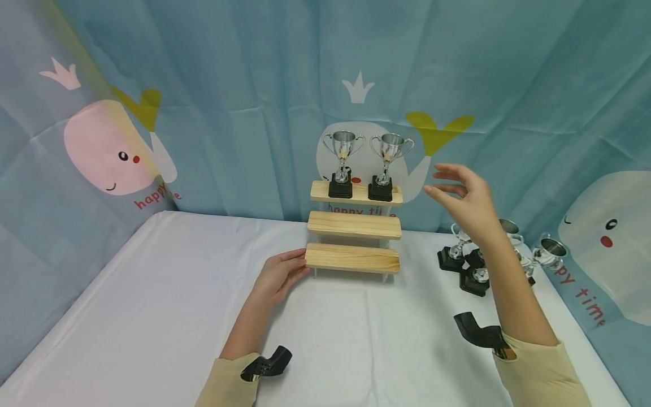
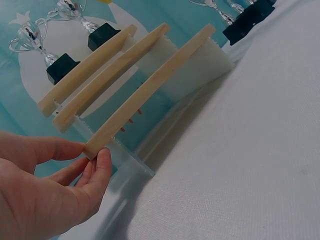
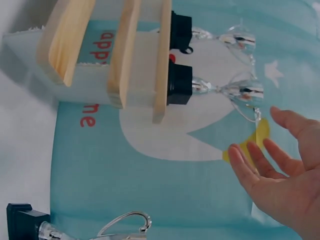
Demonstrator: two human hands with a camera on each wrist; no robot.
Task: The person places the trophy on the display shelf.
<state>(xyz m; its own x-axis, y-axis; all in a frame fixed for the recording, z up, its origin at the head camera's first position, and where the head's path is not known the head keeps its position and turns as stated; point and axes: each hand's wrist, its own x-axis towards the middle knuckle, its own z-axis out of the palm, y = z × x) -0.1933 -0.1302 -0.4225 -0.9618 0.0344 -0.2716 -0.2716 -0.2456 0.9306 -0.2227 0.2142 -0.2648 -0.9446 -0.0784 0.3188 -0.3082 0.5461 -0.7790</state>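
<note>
A three-tier wooden display stand [image 1: 353, 258] with pale side panels stands on the white table. My left hand [image 1: 281, 275] pinches the left end of its lowest board [image 2: 150, 90] between thumb and fingers. Two silver trophy cups with black bases, a left trophy [image 1: 341, 155] and a right trophy [image 1: 388, 164], stand upright side by side on the top board [image 1: 320, 190]. To the right of them, my right hand [image 1: 468, 200] is raised in the air, fingers relaxed and apart, holding nothing. In the right wrist view its fingers are near the right trophy's handle [image 3: 245, 114].
Several more trophies [image 1: 473, 281] stand grouped at the table's right back, partly hidden behind my right forearm. The middle board [image 1: 354, 225] holds nothing. A blue curtain [image 1: 244, 113] with printed whales hangs behind the white table [image 1: 168, 305]. Each sleeve carries a black wrist mount [image 1: 478, 330].
</note>
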